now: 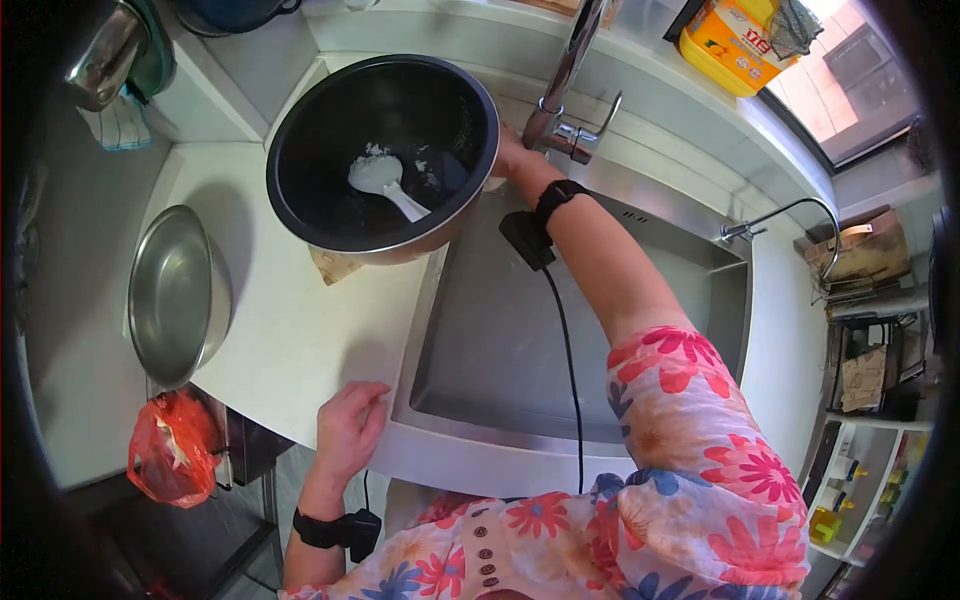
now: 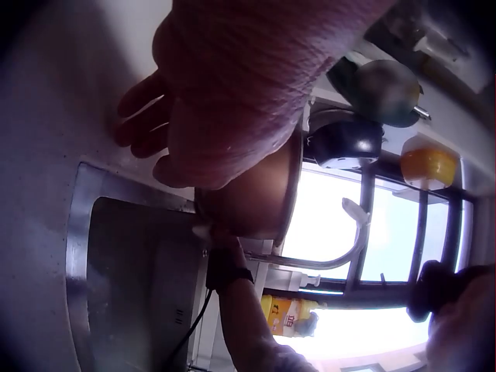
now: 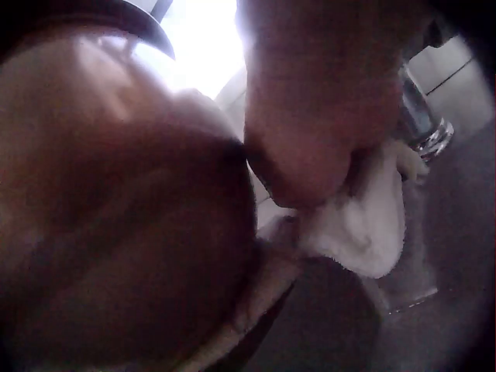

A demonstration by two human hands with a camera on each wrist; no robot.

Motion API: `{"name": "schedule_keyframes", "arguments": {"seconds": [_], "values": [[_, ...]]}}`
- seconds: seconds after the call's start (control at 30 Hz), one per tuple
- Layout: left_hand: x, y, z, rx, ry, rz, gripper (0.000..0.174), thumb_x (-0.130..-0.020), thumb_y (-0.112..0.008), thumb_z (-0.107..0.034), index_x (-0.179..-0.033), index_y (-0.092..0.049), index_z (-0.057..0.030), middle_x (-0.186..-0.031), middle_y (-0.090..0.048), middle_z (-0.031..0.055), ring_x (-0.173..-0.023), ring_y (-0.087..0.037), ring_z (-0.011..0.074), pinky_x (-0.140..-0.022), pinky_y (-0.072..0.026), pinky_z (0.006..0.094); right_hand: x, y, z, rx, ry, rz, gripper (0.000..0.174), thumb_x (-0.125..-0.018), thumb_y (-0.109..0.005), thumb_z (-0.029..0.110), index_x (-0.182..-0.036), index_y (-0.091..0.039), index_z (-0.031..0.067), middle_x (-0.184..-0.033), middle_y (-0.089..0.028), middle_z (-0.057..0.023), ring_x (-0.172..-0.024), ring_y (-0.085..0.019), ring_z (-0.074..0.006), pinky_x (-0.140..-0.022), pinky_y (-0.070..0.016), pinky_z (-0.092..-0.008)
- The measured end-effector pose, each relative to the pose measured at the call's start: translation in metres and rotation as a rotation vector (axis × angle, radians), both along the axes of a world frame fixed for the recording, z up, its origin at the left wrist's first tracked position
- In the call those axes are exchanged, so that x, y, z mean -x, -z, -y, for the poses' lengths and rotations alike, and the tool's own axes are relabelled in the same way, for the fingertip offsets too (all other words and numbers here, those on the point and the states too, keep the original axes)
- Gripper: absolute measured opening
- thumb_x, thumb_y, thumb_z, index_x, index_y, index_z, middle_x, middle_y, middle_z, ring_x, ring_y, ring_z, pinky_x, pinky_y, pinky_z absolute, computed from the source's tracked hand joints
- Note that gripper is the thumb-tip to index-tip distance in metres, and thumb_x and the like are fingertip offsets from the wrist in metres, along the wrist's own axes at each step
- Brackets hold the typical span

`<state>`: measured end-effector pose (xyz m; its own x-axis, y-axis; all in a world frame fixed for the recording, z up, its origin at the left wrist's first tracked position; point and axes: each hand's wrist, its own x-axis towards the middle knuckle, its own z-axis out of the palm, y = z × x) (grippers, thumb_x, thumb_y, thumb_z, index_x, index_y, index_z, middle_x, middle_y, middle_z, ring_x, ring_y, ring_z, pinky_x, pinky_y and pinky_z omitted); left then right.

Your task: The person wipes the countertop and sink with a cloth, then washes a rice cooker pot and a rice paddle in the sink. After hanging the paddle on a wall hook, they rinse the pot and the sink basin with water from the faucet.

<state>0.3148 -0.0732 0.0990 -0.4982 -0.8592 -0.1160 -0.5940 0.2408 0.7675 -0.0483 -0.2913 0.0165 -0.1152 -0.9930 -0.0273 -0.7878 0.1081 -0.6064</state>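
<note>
A rice cooker's inner pot point(image 1: 285, 165), dark inside and copper-coloured outside, sits on the counter beside the sink. A white rice paddle point(image 1: 376, 175) lies in it among some white rice bits. Behind the pot's right side, my right hand point(image 1: 512, 155) is largely hidden in the head view. The right wrist view shows the right hand point(image 3: 322, 132) close beside the pot wall point(image 3: 124, 209), gripping a bunched white cloth point(image 3: 360, 225). My left hand point(image 1: 350, 425) holds nothing, its fingers loosely bent over the counter near the sink's front left corner.
A steel sink point(image 1: 520, 340) takes up the middle, with a tap point(image 1: 565, 95) behind it. A metal bowl point(image 1: 170, 300) stands on the counter at left, above a red plastic bag point(image 1: 172, 445). Brown cardboard point(image 1: 333, 265) shows under the pot. A yellow detergent bottle point(image 1: 725, 45) stands by the window.
</note>
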Motion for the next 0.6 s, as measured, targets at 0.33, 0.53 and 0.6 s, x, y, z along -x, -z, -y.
{"name": "schedule_keyframes", "arguments": {"seconds": [0.33,0.53,0.6], "values": [[0.004,-0.01,0.011,-0.023,0.059,-0.087,0.017,-0.078,-0.056,-0.003,-0.094,-0.062,-0.0003,-0.085,-0.061,0.0118,-0.072,-0.06,0.019,-0.065,-0.0486,0.0272,0.015,-0.01,-0.117,0.386,-0.173,-0.29,0.027,-0.072,-0.053,0.006,-0.098,-0.059,0.0022,-0.095,-0.061,-0.0161,-0.09,-0.056,-0.0374,-0.08,-0.0459,-0.0403],[-0.001,-0.005,0.008,0.015,0.083,-0.038,0.016,-0.078,-0.056,-0.003,-0.093,-0.062,-0.0002,-0.086,-0.061,0.0114,-0.072,-0.06,0.0185,-0.065,-0.0486,0.0272,0.096,-0.02,-0.174,0.201,0.645,0.894,0.021,-0.08,-0.048,0.014,-0.093,-0.059,0.0009,-0.082,-0.062,-0.0156,-0.071,-0.06,-0.0308,-0.063,-0.047,-0.0391],[0.005,-0.005,0.008,0.015,0.094,-0.04,0.016,-0.078,-0.056,-0.003,-0.093,-0.062,0.0,-0.086,-0.062,0.0113,-0.073,-0.06,0.0186,-0.065,-0.0486,0.027,0.113,-0.019,-0.169,0.299,0.682,0.867,0.023,-0.082,-0.048,0.019,-0.092,-0.058,0.001,-0.079,-0.062,-0.0159,-0.07,-0.059,-0.0289,-0.061,-0.0465,-0.0387]]}}
